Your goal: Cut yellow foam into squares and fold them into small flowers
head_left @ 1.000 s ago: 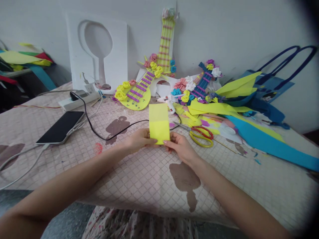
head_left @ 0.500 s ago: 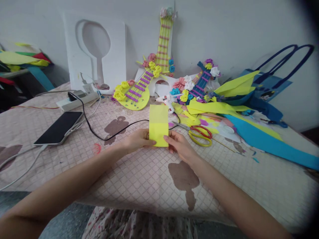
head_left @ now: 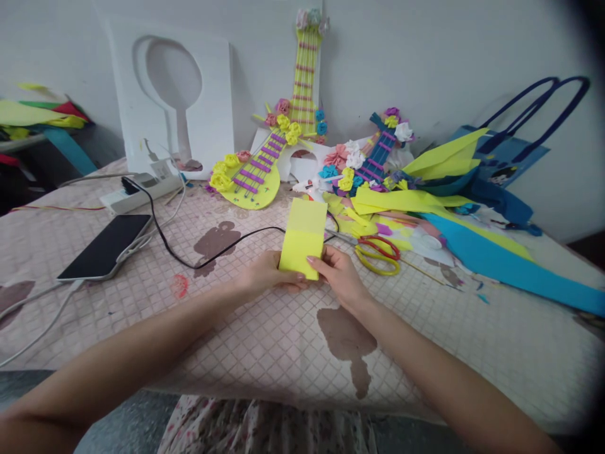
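Yellow foam sheet (head_left: 302,236), a folded strip with a paler upper half, stands upright and slightly tilted above the table's near middle, held between both hands. Left hand (head_left: 265,275) is closed lightly on the strip's lower left edge, fingers curled behind it and thumb at the bottom. Right hand (head_left: 341,277) pinches the lower right corner, thumb pressed on the front face, remaining fingers folded behind.

Quilted pink tablecloth (head_left: 265,340) with brown patches covers the table. Scissors (head_left: 378,252) with red and yellow handles lie just right of the right hand. A black cable (head_left: 189,255) runs across the cloth behind the left hand toward a power strip (head_left: 142,192). A phone (head_left: 106,246) lies face up, well left of the hands. Two decorated foam guitars, one yellow (head_left: 265,170) and one blue (head_left: 375,154), lean near the wall. Loose yellow and blue sheets (head_left: 472,246) are piled at the right, beside a blue bag (head_left: 510,157).
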`<state>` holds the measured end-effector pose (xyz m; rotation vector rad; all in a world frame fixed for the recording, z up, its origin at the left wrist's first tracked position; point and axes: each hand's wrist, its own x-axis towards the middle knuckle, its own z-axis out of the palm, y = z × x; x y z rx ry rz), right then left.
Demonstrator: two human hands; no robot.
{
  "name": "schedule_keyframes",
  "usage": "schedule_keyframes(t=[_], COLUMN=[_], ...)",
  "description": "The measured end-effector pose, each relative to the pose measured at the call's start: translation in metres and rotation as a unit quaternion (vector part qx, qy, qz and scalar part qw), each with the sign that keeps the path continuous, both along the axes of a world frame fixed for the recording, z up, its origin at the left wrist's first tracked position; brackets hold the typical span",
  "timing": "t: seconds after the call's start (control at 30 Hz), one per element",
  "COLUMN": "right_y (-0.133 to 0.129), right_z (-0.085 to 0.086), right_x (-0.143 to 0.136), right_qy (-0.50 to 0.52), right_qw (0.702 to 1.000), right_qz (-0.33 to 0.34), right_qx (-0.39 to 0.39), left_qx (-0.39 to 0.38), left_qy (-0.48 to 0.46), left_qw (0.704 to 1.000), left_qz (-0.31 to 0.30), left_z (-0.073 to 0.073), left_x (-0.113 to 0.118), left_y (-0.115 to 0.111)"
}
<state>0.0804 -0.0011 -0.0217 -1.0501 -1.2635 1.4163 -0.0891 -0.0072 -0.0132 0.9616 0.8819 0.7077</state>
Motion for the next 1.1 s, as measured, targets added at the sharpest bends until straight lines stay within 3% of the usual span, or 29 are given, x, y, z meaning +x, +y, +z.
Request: schedule_keyframes(t=[0.17,0.3,0.37,0.57,0.77,0.87,1.1], right_y=[0.0,0.001,0.002,0.003,-0.002,-0.004,0.004], right_z=[0.003,0.004,0.003,0.001,0.002,0.004,0.002], right_x=[0.0,0.002,0.003,0.005,0.002,0.001,0.004], right_qy=[0.016,0.02,0.02,0.015,-0.002,-0.002,0.048], right_qw=[1.0,1.0,0.999,0.999,0.997,0.996,0.999], right_qz=[-0.011,-0.008,-0.007,0.0,0.057,0.071,-0.014], right_qx=[-0.017,-0.018,-0.024,-0.028,-0.052,-0.047,-0.022], left_qx=[-0.07,-0.076,-0.078,-0.094,-0.046,-0.038,-0.056], left_qy=[-0.09,-0.144,-0.15,-0.135,-0.115,-0.095,-0.111], left_qw=[0.991,0.975,0.972,0.978,0.992,0.992,0.991], left_qz=[-0.071,-0.152,-0.162,-0.131,0.023,0.068,0.053], left_z=[0.0,0.001,0.0,-0.003,0.004,0.005,0.002], left_x=[-0.011,-0.017,-0.019,-0.019,-0.013,-0.013,-0.008], left_y=[0.006,0.009,0.01,0.013,0.014,0.014,0.008])
